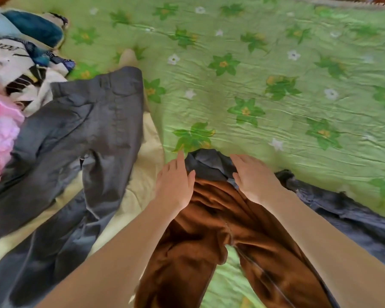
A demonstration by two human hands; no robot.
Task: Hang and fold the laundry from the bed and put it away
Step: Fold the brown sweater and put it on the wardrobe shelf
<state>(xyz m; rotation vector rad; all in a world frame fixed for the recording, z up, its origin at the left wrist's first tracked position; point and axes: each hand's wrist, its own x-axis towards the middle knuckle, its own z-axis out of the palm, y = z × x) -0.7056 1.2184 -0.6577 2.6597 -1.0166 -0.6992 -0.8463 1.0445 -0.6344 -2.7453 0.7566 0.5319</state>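
Folding looked the step in hand: left hand [173, 187] and right hand [253, 178] lay flat, fingers straight, gripping nothing, on the brown trousers [209, 230] spread on the bed [276, 74] beneath them; smoothing seemed next.

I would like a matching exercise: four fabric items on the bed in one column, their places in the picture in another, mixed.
1. brown fleece garment
2. grey trousers
3. pink cloth
4. dark blue garment

a. far left edge
b. under both hands
c. right of the right forearm
d. left of centre, spread out

Pairs: 1-b, 2-d, 3-a, 4-c
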